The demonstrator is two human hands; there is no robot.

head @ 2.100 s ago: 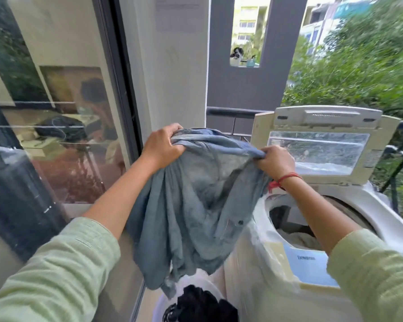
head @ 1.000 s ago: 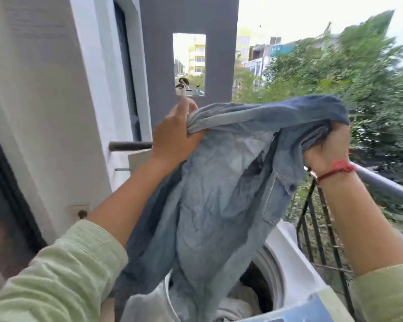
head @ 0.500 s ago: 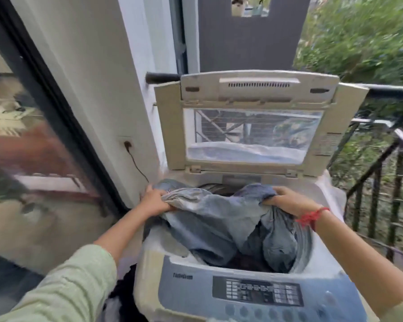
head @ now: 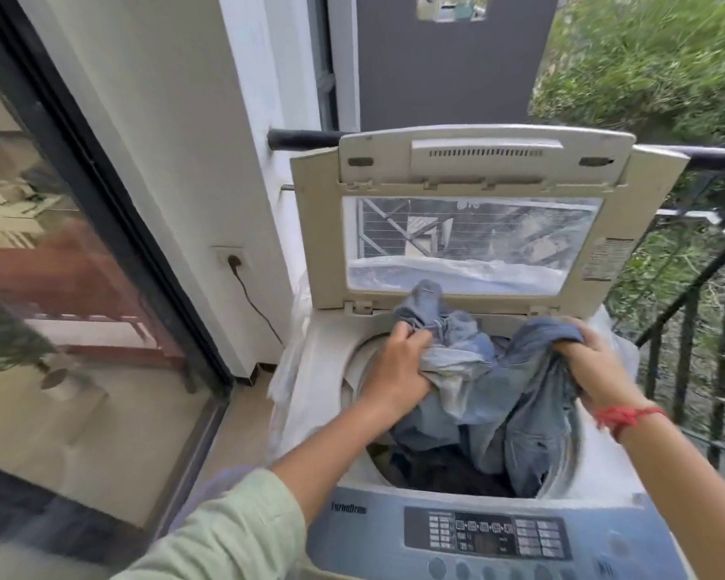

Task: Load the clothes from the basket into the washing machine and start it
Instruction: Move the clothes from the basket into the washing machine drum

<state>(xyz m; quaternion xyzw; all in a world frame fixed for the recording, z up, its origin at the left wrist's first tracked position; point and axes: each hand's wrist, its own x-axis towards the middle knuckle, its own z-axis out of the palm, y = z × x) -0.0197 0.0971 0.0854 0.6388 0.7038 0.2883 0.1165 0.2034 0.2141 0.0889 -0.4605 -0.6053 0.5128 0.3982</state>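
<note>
A top-loading washing machine (head: 323,370) stands before me with its lid (head: 474,169) raised upright. A faded blue denim garment (head: 499,395) hangs into the drum opening, partly over the rim. My left hand (head: 396,370) grips the garment's left part at the drum's left edge. My right hand (head: 591,366) grips its right part near the drum's right edge. Dark clothes (head: 448,470) lie in the drum below the denim. The control panel (head: 490,533) runs along the machine's front. The basket is out of view.
A glass sliding door (head: 59,286) fills the left side. A wall socket (head: 233,259) with a plugged cord sits on the white wall left of the machine. A black balcony railing (head: 695,320) runs behind and to the right, with greenery beyond.
The denim garment came from held up high above the basket down into the drum. Both hands have lowered with it and pushed deeper into the opening since half a second ago.
</note>
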